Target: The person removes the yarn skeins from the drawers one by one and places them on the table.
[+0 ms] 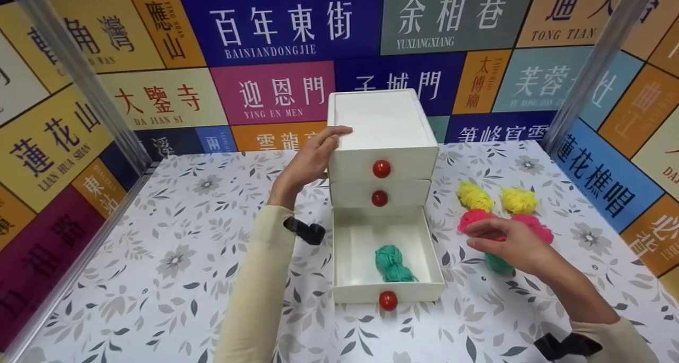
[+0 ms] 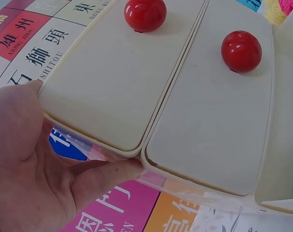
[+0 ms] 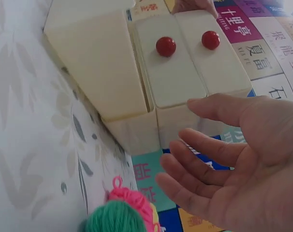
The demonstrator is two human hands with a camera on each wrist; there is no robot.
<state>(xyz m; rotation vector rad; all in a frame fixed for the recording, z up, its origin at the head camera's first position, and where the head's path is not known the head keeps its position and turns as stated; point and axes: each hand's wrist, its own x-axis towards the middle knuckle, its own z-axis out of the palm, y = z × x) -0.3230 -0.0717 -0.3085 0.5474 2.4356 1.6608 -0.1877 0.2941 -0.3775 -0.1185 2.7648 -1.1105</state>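
Observation:
A white drawer cabinet (image 1: 379,119) with red round knobs stands on the table. Its bottom drawer (image 1: 360,294) is pulled out, with a green yarn skein (image 1: 391,262) lying inside; the upper two drawers are closed. My left hand (image 1: 318,153) grips the cabinet's upper left edge, fingers over the top and thumb (image 2: 108,176) against the side. To the right of the cabinet, my right hand (image 1: 509,241) hovers with loosely bent, empty fingers. It overlaps pink skeins (image 1: 534,227) and another green skein (image 1: 498,264) in the head view.
Two yellow skeins (image 1: 520,199) lie behind the pink ones. A floral cloth (image 1: 175,262) covers the table. Panels with printed place names (image 1: 286,28) close off the back and sides, and clear posts (image 1: 589,60) rise at the back corners.

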